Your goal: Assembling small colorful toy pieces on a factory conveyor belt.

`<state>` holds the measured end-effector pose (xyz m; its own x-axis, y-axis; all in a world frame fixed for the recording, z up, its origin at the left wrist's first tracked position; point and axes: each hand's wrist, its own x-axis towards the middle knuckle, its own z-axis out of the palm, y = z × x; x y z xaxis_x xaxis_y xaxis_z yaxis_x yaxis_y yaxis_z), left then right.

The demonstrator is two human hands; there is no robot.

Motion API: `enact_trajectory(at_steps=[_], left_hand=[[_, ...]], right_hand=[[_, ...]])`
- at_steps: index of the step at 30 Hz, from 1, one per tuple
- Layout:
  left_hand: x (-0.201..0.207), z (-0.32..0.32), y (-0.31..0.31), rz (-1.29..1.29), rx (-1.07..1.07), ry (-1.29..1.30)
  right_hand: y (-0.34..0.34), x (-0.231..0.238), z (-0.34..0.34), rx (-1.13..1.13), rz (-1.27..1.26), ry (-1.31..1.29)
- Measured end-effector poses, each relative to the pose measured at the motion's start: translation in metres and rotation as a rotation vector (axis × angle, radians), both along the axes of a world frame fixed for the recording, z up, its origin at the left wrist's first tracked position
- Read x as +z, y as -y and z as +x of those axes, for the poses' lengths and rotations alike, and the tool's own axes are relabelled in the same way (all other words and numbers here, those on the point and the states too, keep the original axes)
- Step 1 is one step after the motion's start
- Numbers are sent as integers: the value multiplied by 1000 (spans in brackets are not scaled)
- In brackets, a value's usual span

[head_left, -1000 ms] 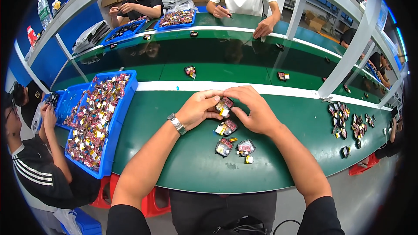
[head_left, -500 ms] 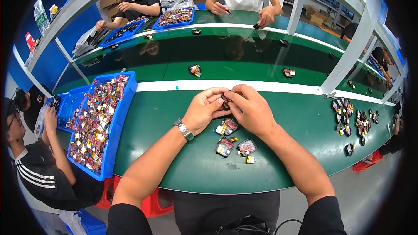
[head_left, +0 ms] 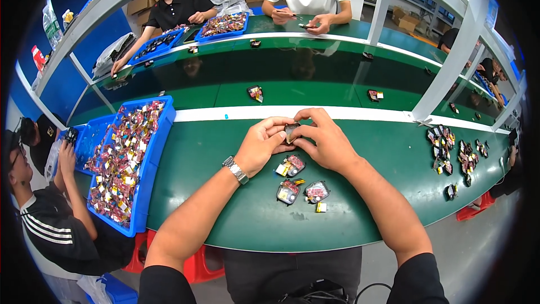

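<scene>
Pinching small dark part (head_left: 292,132) between fingertips, left hand (head_left: 260,141) and right hand (head_left: 327,145) nearly meet over green tabletop (head_left: 388,155). Part could slip if either pinch loosens; uneven thumb pressure could damage it. Just nearer body, three similar units (head_left: 317,192) lie close: dropped part or lowered wrist could knock them or yellow-white piece (head_left: 321,208) beside them. Farther left, heaped blue tray (head_left: 153,169); overfilling could spill pieces.

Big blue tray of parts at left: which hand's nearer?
Left. The left hand is right of the tray, across some green tabletop; the right hand is farther right, beyond the left.
</scene>
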<state>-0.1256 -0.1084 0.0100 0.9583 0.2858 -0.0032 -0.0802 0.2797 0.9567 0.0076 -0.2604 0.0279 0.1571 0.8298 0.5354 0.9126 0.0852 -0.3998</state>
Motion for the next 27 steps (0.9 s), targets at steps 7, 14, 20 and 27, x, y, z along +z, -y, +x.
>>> enact_trajectory(at_steps=[7, 14, 20, 27], left_hand=[[-2, -3, -6, -7, -122, 51], [0, -3, -5, 8, -106, 6], [0, -2, 0, 58, -53, 0], [-2, -2, -1, 20, -61, 43]], right_hand=[[-2, -2, -4, -18, 37, -112], [1, -2, -1, 50, 17, -194], [5, 1, -2, 117, -29, -262], [2, -7, -7, 10, 69, -223]])
